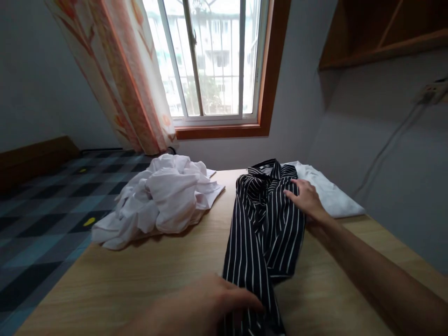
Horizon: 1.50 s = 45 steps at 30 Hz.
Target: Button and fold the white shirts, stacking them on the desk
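A black shirt with white stripes [250, 242] lies lengthwise on the wooden table [168, 270]. Its collar is at the far end, and a long sleeve runs toward me. My right hand [305, 197] rests on the right side of the shirt below the collar, thumb and fingers apart. Low in the view, my left hand [210, 298] is over the near end of the sleeve, blurred by motion. Its thumb points right across the striped cloth; the other fingers are hidden, so I cannot tell whether they grip it.
A crumpled heap of white cloth [168, 196] lies on the table's left side. Folded white cloth [332, 191] sits at the back right, partly behind my right hand. Left of the table is a bed with a checked cover [45, 224]. A window [217, 65] and curtain [122, 70] are behind.
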Motion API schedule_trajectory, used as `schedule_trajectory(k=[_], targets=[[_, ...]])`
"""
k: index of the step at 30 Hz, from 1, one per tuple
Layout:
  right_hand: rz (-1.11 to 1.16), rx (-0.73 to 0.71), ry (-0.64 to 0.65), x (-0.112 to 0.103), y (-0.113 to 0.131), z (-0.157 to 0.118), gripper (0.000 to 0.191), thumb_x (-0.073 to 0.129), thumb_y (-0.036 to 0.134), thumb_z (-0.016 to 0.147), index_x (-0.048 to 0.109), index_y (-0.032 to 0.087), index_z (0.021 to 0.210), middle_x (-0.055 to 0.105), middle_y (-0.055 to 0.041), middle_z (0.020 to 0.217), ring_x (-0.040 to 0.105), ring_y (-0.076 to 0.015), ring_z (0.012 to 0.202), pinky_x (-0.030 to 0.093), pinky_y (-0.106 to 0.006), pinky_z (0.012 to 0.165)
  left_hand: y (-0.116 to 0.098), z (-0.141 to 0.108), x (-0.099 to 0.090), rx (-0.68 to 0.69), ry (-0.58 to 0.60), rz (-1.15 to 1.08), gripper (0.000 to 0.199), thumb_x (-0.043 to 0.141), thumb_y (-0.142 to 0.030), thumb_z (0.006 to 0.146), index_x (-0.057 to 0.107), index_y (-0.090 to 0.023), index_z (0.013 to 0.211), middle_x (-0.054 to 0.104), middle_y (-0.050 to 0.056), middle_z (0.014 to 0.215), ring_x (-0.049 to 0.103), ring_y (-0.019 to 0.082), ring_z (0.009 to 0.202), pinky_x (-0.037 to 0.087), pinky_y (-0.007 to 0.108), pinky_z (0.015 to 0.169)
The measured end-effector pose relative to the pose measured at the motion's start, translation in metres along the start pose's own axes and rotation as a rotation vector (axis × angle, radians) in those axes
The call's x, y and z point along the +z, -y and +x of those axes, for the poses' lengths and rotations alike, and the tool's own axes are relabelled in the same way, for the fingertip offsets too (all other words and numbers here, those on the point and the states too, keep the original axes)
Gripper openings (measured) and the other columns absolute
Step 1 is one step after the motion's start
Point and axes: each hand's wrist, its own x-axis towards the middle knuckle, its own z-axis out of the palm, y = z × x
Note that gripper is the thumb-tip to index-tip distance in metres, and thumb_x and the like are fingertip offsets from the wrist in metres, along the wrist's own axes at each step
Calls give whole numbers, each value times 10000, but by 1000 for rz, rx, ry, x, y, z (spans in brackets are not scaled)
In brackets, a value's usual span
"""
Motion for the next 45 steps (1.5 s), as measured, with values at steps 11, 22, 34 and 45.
schedule_trajectory(k=[11, 22, 34, 45], targets=[[-125, -480, 370, 6, 58, -46, 119, 482, 185, 900, 598, 182, 876, 626, -69, 906, 566, -220, 893, 405, -391, 837, 92, 114, 4, -47, -553, 264, 246, 641, -420, 802, 606, -223, 660, 568, 25, 565, 525, 174, 510, 433, 310, 596], [215, 121, 72, -124, -95, -37, 387, 603, 615, 724, 606, 249, 849, 654, -93, 845, 630, -259, 769, 495, -411, 706, 86, -16, -70, -508, -800, 437, 319, 463, -408, 850, 534, -206, 614, 557, 12, 545, 522, 174, 510, 301, 262, 523], [-9, -363, 341, -68, -13, -31, 375, 589, 438, 839, 603, 235, 1153, 639, -90, 1159, 591, -267, 1079, 461, -447, 953, 63, 49, -45, -65, -585, 483, 388, 701, -455, 749, 648, -258, 1079, 630, 105, 1142, 569, 307, 1027, 436, 428, 901], [-75, -451, 669, -31, 20, -59, 193, 445, 204, 916, 582, 214, 781, 643, -20, 731, 585, -175, 659, 432, -288, 645, 101, 86, -37, -217, -463, 530, 219, 398, -105, 888, 588, -177, 808, 559, 70, 752, 552, 181, 618, 444, 331, 673]])
